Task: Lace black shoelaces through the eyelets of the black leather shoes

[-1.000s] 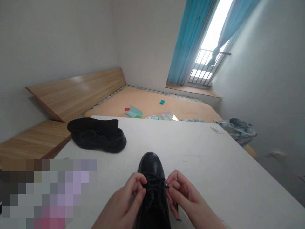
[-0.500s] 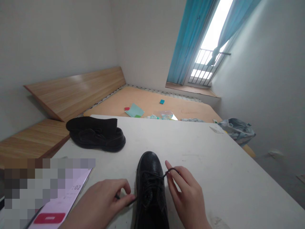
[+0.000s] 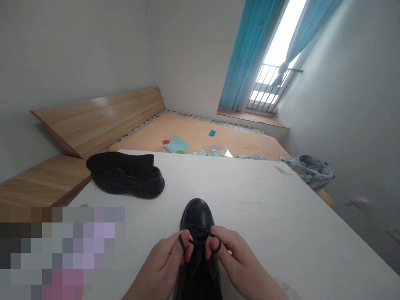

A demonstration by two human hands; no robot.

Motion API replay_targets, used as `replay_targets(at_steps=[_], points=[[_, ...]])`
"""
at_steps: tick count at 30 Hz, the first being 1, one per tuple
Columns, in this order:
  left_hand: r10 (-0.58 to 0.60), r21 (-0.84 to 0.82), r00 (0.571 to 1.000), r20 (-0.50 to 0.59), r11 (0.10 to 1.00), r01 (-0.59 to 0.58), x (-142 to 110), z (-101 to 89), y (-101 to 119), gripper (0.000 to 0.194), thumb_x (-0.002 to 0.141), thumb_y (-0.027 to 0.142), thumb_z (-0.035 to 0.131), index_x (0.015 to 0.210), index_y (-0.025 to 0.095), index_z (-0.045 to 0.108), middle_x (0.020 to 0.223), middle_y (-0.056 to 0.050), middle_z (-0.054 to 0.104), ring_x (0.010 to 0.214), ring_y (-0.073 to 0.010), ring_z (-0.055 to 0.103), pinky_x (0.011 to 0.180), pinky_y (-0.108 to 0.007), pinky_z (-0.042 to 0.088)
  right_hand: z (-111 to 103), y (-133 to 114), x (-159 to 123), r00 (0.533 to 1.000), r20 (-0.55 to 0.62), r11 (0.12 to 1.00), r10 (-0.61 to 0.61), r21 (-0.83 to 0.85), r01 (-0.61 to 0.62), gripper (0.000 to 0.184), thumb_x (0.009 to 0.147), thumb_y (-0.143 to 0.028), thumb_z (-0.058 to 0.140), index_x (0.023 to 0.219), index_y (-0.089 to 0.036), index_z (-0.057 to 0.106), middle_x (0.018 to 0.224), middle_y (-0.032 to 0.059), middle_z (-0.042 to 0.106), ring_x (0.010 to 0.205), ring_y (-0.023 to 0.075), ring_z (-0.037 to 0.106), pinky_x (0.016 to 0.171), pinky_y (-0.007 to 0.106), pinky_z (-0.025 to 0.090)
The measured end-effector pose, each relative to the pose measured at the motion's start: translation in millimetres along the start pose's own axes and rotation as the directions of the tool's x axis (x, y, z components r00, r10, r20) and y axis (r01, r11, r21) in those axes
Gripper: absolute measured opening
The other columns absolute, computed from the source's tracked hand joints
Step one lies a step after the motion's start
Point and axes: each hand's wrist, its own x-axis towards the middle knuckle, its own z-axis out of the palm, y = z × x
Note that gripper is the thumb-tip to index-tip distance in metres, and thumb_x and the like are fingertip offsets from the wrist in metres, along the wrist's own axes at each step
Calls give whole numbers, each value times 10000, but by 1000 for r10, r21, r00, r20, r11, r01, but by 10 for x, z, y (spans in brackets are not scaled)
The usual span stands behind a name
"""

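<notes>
In front of me a black leather shoe (image 3: 197,212) lies on the white table, toe pointing away. A black shoelace (image 3: 218,246) runs through its eyelets. My left hand (image 3: 171,256) is at the shoe's left side, its thumb and fingers pinched on one lace end that curls over the fingertips. On the opposite side my right hand (image 3: 229,252) pinches the other lace end, which loops around its thumb. Both hands partly cover the lacing. A second black shoe (image 3: 131,183) stands at the table's far left, with a black insole-like piece (image 3: 125,160) lying across its top.
The white table (image 3: 268,208) reaches a bed (image 3: 193,125) with papers and plastic wrappers on it. A wooden headboard (image 3: 106,121) is at left, a bag (image 3: 312,171) beyond the right table edge. The lower left corner is pixelated.
My hands first drew apart to the shoe's sides, each with a lace end. Now they have come back together over the lacing, both pinching lace. The shoe has stayed in place.
</notes>
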Motion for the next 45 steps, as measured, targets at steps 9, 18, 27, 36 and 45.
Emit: replay_targets(at_steps=[9, 18, 27, 36, 45], points=[[-201, -131, 980, -1, 971, 199, 18, -145, -252, 629, 804, 780, 425, 641, 190, 570, 498, 73, 315, 481, -118, 306, 478, -229, 289, -106, 121, -7, 992, 49, 984, 116, 127, -122, 519, 939, -597, 447, 660, -174, 561, 665, -1, 527, 680, 154, 493, 662, 271, 377], [284, 568, 944, 167, 755, -327, 6, -51, 208, 202, 884, 219, 517, 921, 252, 713, 890, -2, 601, 670, -118, 582, 608, -212, 404, -73, -65, 37, 988, 92, 981, 120, 142, -132, 391, 848, -478, 661, 630, -154, 671, 616, -18, 541, 607, 114, 425, 545, 232, 328], [369, 614, 920, 134, 697, -369, -24, 7, 163, 276, 848, 135, 457, 935, 241, 697, 1082, -37, 531, 589, -73, 542, 575, -217, 420, -59, -30, 74, 967, 118, 958, 227, 150, -243, 285, 747, -365, 751, 603, -154, 623, 550, -64, 392, 545, 84, 298, 470, 222, 209], [311, 520, 938, 153, 782, -344, 2, -59, 192, 102, 809, 122, 545, 786, 217, 576, 815, 20, 631, 756, -144, 613, 664, -227, 416, -55, -61, -3, 983, 40, 983, 182, 9, -182, 84, 748, -223, 656, 695, -162, 682, 587, -34, 520, 578, 115, 453, 528, 235, 327], [113, 444, 991, 69, 887, -131, 30, -168, 260, 96, 841, 253, 588, 772, 204, 634, 793, 1, 688, 736, -170, 598, 670, -257, 405, -114, -77, -146, 944, -31, 793, -329, -551, 259, 150, 948, -154, 511, 839, -195, 606, 756, 21, 639, 721, 169, 551, 619, 268, 423]])
